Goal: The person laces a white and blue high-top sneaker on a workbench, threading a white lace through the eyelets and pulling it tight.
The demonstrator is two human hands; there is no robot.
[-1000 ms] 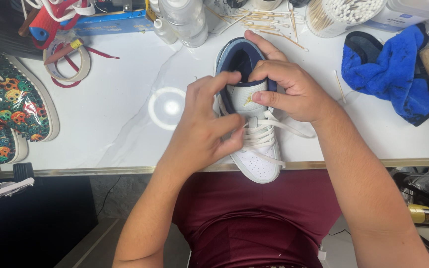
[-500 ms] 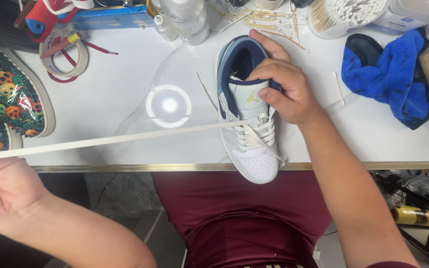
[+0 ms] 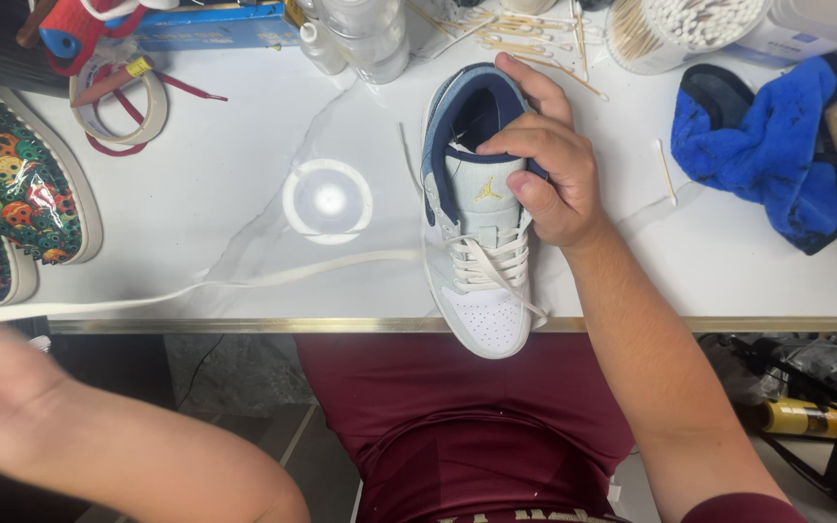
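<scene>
The right hand [image 3: 544, 165] clamps the shoe [image 3: 477, 213] at its collar, toe pointing to 6 o'clock over the table [image 3: 196, 232] edge; the lace [image 3: 244, 286] runs from the eyelets toward 9 o'clock to the left hand [image 3: 2, 387], blurred, seemingly pinching its end; a patterned shoe [image 3: 12, 194] lies at 9, a blue cloth [image 3: 767, 145] at 3.

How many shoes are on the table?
2. A white and blue sneaker lies mid-table under the right hand; a colourful patterned shoe sits at the left edge. Others may be out of view.
</scene>
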